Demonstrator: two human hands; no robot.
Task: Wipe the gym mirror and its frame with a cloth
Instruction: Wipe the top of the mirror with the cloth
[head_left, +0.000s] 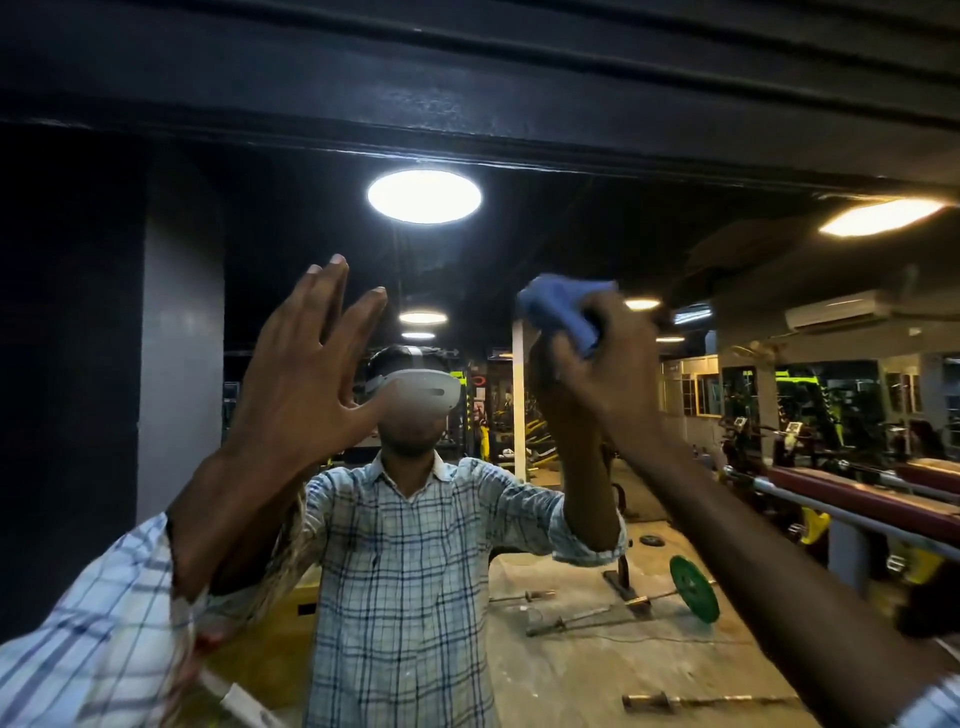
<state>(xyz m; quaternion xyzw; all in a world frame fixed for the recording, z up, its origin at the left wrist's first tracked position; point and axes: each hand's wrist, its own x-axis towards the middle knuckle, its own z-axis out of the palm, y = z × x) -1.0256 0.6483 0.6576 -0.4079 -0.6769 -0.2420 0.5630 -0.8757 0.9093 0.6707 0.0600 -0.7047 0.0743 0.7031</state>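
Observation:
The gym mirror (519, 249) fills the view ahead, under a dark frame (467, 119) that runs along its top edge. My right hand (618, 364) grips a bunched blue cloth (558, 312) and holds it against the upper part of the glass. My left hand (306, 364) is raised with fingers spread and straight, flat at the mirror and holding nothing. Both plaid sleeves show at the lower corners.
The glass reflects a person in a plaid shirt (405, 571), ceiling lights (423, 196), and gym gear: a barbell with a green plate (693, 587) on the floor and padded benches (857, 499) at right. A dark wall (67, 364) borders the left.

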